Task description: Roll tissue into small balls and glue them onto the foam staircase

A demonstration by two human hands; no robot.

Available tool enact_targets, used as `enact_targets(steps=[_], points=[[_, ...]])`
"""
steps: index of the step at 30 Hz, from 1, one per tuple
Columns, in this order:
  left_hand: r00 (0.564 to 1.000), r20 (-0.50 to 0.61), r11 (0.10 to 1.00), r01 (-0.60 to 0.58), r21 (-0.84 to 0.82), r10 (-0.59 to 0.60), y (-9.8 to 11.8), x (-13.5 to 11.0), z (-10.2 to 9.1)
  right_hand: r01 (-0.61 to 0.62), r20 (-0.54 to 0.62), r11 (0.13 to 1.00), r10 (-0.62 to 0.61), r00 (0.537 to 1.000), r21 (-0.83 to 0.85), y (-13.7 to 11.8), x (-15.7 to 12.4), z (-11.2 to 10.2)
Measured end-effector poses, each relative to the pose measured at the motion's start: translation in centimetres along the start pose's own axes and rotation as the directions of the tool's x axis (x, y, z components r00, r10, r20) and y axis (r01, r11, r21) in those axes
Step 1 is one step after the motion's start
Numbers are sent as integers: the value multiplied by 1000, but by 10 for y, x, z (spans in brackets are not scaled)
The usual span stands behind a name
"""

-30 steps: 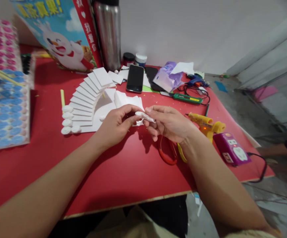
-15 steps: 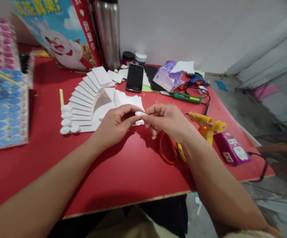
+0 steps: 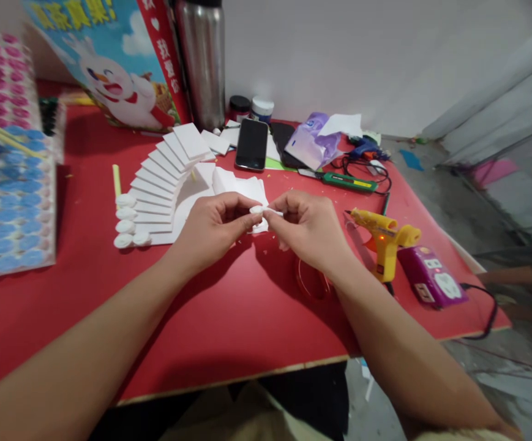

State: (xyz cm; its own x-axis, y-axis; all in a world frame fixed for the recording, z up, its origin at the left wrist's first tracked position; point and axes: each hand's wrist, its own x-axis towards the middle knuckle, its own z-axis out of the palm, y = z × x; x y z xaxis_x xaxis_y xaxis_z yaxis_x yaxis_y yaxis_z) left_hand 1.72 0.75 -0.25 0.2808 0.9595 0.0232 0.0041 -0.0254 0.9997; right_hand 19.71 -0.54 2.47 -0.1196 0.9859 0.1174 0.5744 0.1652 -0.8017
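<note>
Both my hands meet over the red table (image 3: 229, 318), pinching one small white foam piece (image 3: 260, 211) between them. My left hand (image 3: 213, 226) grips its left end with thumb and fingertips. My right hand (image 3: 309, 226) is closed on its right end. Just behind them lies a white foam staircase model (image 3: 164, 177) with fanned steps and small white discs (image 3: 125, 220) along its left edge. A stack of white foam sheets (image 3: 240, 182) lies right behind my fingers.
A yellow glue gun (image 3: 385, 236) and a purple power strip (image 3: 431, 278) are to the right. A phone (image 3: 251, 144), a green tool (image 3: 346, 180), a steel flask (image 3: 201, 61) and a cartoon box (image 3: 114, 67) stand behind. Blue and pink dotted sheets (image 3: 8, 184) lie at left. Red scissors (image 3: 311, 282) lie under my right wrist.
My right hand has turned and closed tighter on the white piece, so less of it shows. Both hands stay in the same place above the table.
</note>
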Motion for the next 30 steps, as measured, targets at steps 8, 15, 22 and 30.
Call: enact_targets(steps=[8, 15, 22, 30], points=[[999, 9, 999, -48, -19, 48, 2, 1, -4, -97, 69, 958, 82, 994, 271, 0, 5, -3], [998, -46, 999, -53, 13, 53, 5, -1, -2, -2, 37, 978, -6, 999, 210, -2, 1, -2], [997, -73, 1000, -6, 23, 7, 6, -1, -5, 165, 54, 983, -161, 985, -85, 1, -3, -3], [999, 26, 1000, 22, 21, -23, 6, 0, -8, 214, 97, 958, -198, 975, -189, 0, -2, -8]])
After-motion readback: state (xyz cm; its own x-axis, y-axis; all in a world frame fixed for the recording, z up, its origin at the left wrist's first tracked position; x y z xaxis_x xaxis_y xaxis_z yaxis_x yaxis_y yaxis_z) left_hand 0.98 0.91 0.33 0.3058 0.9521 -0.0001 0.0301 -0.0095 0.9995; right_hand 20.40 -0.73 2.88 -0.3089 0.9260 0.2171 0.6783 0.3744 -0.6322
